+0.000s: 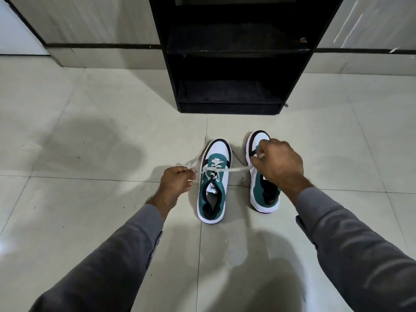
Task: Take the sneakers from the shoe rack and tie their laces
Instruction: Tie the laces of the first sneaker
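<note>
Now both hands' grips [176,180] [279,162] pinched on lace ends, left sneaker [213,179] toe toward rack [229,64].

two sneakers [212,185], two hands [176,182], one shoe rack [234,55]

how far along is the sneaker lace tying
Done: both teal-and-white sneakers are off the black shoe rack and on the tiled floor. In hand: the left hand and right hand pull the left sneaker's white lace taut. Left: its bow, then the right sneaker.
</note>
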